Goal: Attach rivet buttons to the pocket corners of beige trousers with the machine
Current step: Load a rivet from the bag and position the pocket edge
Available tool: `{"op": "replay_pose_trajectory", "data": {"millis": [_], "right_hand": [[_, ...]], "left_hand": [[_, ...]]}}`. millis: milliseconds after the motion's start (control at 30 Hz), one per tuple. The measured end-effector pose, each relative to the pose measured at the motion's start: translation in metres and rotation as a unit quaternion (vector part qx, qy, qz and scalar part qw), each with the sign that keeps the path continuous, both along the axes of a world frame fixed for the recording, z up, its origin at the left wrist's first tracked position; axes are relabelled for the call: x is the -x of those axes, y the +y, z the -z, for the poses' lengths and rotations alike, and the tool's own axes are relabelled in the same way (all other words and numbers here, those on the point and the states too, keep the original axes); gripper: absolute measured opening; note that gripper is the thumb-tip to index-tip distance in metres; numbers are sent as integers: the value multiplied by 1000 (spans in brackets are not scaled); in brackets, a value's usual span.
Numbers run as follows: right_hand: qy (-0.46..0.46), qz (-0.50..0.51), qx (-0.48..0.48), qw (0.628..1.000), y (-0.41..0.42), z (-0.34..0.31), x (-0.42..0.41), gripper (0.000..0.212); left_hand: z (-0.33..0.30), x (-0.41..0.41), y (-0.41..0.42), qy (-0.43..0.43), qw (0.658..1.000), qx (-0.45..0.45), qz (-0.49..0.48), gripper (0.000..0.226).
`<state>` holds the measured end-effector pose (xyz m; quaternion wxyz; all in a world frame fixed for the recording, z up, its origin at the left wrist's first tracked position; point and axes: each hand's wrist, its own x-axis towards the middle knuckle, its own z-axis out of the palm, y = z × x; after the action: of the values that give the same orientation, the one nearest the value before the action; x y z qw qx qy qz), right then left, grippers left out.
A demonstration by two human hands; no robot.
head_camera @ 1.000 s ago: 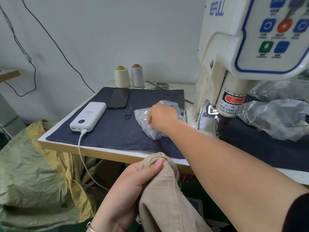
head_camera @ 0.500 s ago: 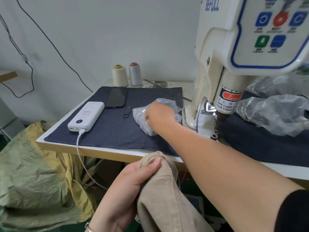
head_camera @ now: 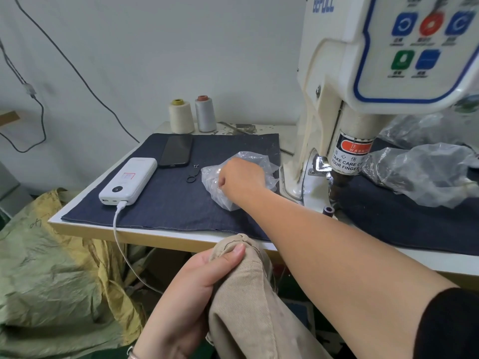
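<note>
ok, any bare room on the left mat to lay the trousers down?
Yes: the near strip of the denim mat, between power bank and plastic bag. Crowded further back: phone, small ring tool. The right hand is in the bag.

The right hand (head_camera: 239,180) has its fingertips hidden inside the crumpled plastic bag (head_camera: 250,161).

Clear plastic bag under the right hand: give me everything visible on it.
The clear plastic bag is thin, crinkled, see-through film, bunched into a loose heap with glossy highlights. It lies on the dark blue cloth covering the table, just left of the machine base and right of a small black ring tool. The right hand rests on top with fingers curled into the film. Its contents cannot be made out.
</note>
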<state>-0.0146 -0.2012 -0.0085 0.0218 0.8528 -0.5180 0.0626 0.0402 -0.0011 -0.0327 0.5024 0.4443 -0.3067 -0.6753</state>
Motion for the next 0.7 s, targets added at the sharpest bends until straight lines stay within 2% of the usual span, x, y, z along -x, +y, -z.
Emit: {"op": "replay_pose_trajectory", "data": {"millis": [400, 600, 700], "right_hand": [[-6, -17, -21, 1000, -5, 2, -2, 31], [-87, -1, -32, 996, -2, -1, 4, 23], [-74, 5, -23, 997, 3, -4, 7, 27]], "left_hand": [[2, -3, 0, -24, 1000, -6, -2, 65], [4, -2, 0, -18, 1000, -7, -3, 65], [4, 0, 1, -16, 1000, -8, -5, 61]]}}
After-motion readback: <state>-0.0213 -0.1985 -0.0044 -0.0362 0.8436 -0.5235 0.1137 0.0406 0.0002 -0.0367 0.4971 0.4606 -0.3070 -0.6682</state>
